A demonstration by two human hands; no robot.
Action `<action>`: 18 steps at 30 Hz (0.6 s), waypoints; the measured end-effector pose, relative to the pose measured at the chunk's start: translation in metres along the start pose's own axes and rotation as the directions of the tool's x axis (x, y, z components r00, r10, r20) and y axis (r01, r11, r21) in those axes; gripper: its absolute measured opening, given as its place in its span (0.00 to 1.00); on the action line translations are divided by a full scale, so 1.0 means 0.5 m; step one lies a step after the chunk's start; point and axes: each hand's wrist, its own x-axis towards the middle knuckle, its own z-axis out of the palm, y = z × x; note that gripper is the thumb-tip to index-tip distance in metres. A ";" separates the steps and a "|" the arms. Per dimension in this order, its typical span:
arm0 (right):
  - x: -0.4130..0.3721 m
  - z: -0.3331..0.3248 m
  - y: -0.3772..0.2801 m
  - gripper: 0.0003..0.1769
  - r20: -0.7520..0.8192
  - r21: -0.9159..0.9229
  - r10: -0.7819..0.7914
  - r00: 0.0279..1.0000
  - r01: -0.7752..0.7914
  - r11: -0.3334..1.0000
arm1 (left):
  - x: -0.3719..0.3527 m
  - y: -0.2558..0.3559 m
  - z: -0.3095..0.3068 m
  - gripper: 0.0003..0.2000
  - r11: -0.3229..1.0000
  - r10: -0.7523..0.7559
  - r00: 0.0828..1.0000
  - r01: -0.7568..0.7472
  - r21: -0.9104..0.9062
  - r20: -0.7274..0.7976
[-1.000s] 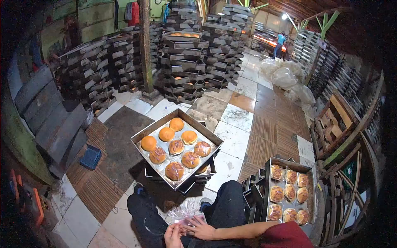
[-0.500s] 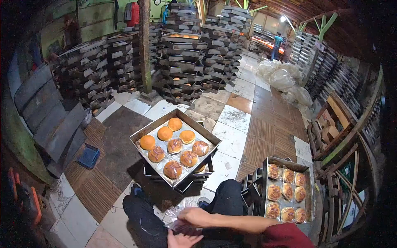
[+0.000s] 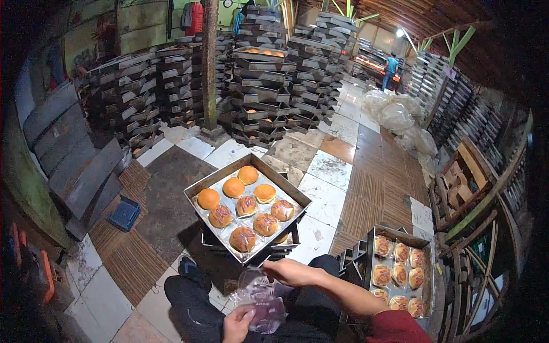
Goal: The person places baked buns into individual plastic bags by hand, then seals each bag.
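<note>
Over my lap, a clear plastic bag with purple print (image 3: pixel 264 308) hangs between my hands. My right hand (image 3: pixel 290 272), at the end of a maroon sleeve, pinches the bag's upper edge just below the near corner of a metal tray (image 3: pixel 192 188). Lower down, my left hand (image 3: pixel 238 323) grips the bag's side between thumb and fingers. That tray holds several buns: plain golden ones such as the bun (image 3: pixel 209 199) at the back, and bagged ones such as the wrapped bun (image 3: pixel 242 238) at the front. It rests on stacked trays.
A second tray (image 3: pixel 430 274) of wrapped buns stands at my right. Tall tray stacks (image 3: pixel 260 86) rise behind a wooden post (image 3: pixel 210 68). A small blue crate (image 3: pixel 124 213) lies on the floor at left. Far back, a person (image 3: pixel 390 71) stands near large plastic bags (image 3: pixel 394 114).
My right hand has risen toward the tray, drawing the plastic bag up and spreading it. My left hand, previously open with its palm up, has closed on the bag.
</note>
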 end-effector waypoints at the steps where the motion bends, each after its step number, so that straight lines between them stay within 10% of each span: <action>1: 0.001 0.008 0.011 0.10 -0.037 -0.024 -0.004 0.999 0.003 1.000 | -0.002 0.004 0.006 0.18 0.978 -0.069 0.997 0.074 0.193 -0.032; 3: 0.004 0.049 0.050 0.09 -0.026 -0.147 0.011 1.000 -0.015 0.989 | 0.009 -0.030 -0.004 0.17 0.919 0.052 0.999 -0.046 0.391 -0.006; 6: 0.005 0.129 0.111 0.12 0.116 -0.311 0.053 0.992 -0.014 0.950 | 0.015 -0.051 0.001 0.17 0.302 -0.316 0.947 0.149 0.942 -0.048; 10: -0.031 0.227 0.125 0.26 0.026 -0.602 -0.107 0.994 0.101 0.792 | 0.002 -0.141 -0.022 0.22 -0.097 -0.230 0.970 0.059 0.994 -0.080; 12: -0.042 0.247 0.101 0.29 0.003 -0.644 -0.099 0.995 0.078 0.761 | -0.001 -0.193 -0.059 0.24 -0.306 0.106 0.946 -0.263 0.915 0.307; 13: -0.050 0.260 0.109 0.29 -0.005 -0.646 -0.101 0.995 0.074 0.760 | 0.001 -0.133 -0.044 0.24 -0.312 0.108 0.944 -0.266 0.912 0.312; 15: -0.068 0.287 0.129 0.29 0.028 -0.466 -0.172 0.985 0.165 0.869 | 0.020 -0.008 -0.023 0.24 -0.215 -0.400 0.915 -0.156 0.964 0.059; 16: -0.071 0.269 0.103 0.25 0.205 -0.423 0.021 0.978 0.069 0.904 | 0.033 0.009 -0.041 0.27 -0.229 -0.355 0.934 -0.044 0.972 -0.042; 18: -0.094 0.319 0.123 0.22 0.104 -0.469 -0.111 0.988 0.147 0.871 | 0.049 0.040 -0.080 0.27 0.149 0.027 0.998 -0.052 0.987 0.048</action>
